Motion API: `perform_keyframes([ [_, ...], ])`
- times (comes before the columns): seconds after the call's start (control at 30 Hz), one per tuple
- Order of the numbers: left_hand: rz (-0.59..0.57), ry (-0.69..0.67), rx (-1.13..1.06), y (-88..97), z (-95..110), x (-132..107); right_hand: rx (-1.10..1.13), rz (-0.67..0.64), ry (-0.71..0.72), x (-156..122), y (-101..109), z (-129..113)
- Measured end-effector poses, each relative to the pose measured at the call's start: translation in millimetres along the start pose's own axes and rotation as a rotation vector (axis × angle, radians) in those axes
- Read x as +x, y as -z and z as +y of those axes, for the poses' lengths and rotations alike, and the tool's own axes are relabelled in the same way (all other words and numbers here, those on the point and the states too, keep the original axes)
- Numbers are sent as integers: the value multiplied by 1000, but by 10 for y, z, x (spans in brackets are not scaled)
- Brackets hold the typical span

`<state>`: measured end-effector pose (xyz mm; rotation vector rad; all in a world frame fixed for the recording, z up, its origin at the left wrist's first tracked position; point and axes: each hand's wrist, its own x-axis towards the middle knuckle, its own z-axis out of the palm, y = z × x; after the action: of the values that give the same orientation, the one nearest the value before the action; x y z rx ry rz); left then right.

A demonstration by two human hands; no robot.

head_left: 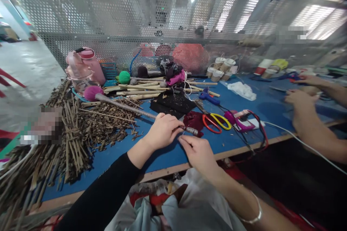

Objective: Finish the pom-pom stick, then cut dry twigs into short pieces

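My left hand is closed around a long stick with a magenta ball at its far left end. The stick's near end, with a dark band, pokes out past my fingers to the right. Just below that end, my right hand pinches its thumb and finger together; what lies between them is too small to make out. Behind the stick's end is a dark red cloth. Scissors with red and yellow handles lie to its right, and a black cloth is spread farther back.
Dried stalks and leaves cover the left side of the blue table. Pale sticks, a blue glue gun, a pink jug and paper cups stand or lie behind. A co-worker's hands are at right.
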<state>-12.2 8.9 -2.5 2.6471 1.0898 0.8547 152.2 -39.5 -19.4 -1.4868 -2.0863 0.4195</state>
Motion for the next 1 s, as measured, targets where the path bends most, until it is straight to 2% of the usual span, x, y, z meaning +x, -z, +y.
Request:
perform_keyframes([
  [0.07,0,-2,-2,-46,-15,-6,-201,-8,60,-72,80,-159],
  [0.17,9,-15,-4,-69,-16,-14,-353,8,136,53,356,-220],
  [0.23,27,-17,-9,-48,-8,-16,-304,62,153,229,542,-134],
  [0.3,45,-24,-18,-12,1,-17,-136,31,122,404,645,13],
  [0.4,72,-33,-25,37,6,-16,229,-134,-15,544,571,236],
  [0.5,114,-4,-17,41,-5,-12,432,-175,-97,450,287,321],
  [0.57,120,10,-1,12,-21,-8,408,-145,-111,283,97,252],
  [0.63,101,19,24,-32,-38,-7,232,-105,-93,106,2,102],
  [0.73,37,19,60,-84,-51,-9,-139,-42,26,-8,105,-128],
  [0.83,-32,-14,66,-82,-37,-14,-280,2,106,138,378,-150],
  [0.93,-29,-33,56,-36,-9,-19,-93,-19,59,383,564,58],
  [1.0,-1,-30,48,-8,4,-23,142,-94,-26,480,554,226],
])
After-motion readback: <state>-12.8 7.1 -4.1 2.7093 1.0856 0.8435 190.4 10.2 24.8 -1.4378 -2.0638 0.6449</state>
